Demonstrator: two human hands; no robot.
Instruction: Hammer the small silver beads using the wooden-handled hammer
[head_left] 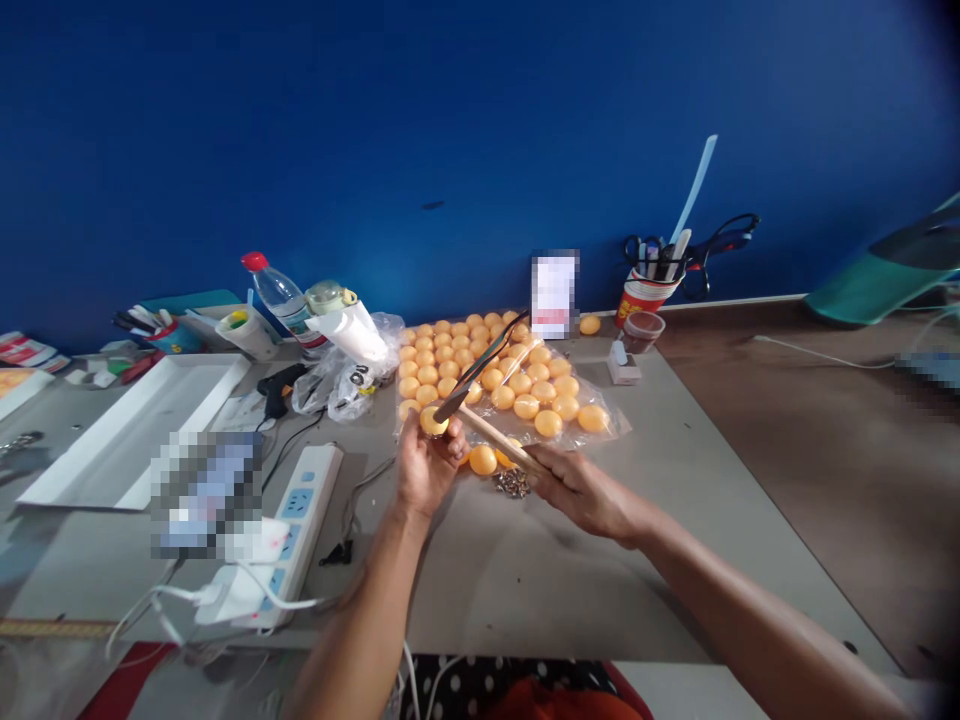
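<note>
My left hand point(429, 465) is closed round an orange ball point(433, 421) that looks like a ping-pong ball, held above the table. In my right hand point(581, 490) is the wooden handle of a hammer point(495, 436). Its dark metal head point(454, 400) lies over the held ball, and I cannot tell whether they touch. Just below the hands are a loose orange ball point(483, 460) and a small heap of tiny metal pieces point(513, 485). Behind them, many orange balls lie in rows in a clear plastic bag point(611, 425).
To the left are a white power strip point(311, 500) with cables, a phone point(214, 490), a white tray point(142, 490), a glue gun point(279, 388) and a bottle point(281, 295). A cup of scissors and pens point(646, 292) and a small box point(624, 368) stand at the back right.
</note>
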